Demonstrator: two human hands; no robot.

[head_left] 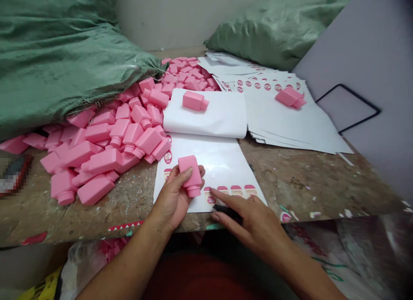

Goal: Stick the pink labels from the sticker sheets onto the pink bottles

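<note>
Tight left of the white label sheet [226, 171], freer right

Left of the sheet, a heap of pink plastic bottles [97, 149] blocks any sideways pass, with a slumped green woven sack [64, 54] behind it. Beyond the sheet, a curled white paper sheet [219, 119] carrying a pink bottle [195, 100] stands in the way, and fanned printed sheets [284, 123] spread past it. Right of the sheet, stained wooden tabletop [306, 184] gives the right hand [248, 222] room to pass.
</note>
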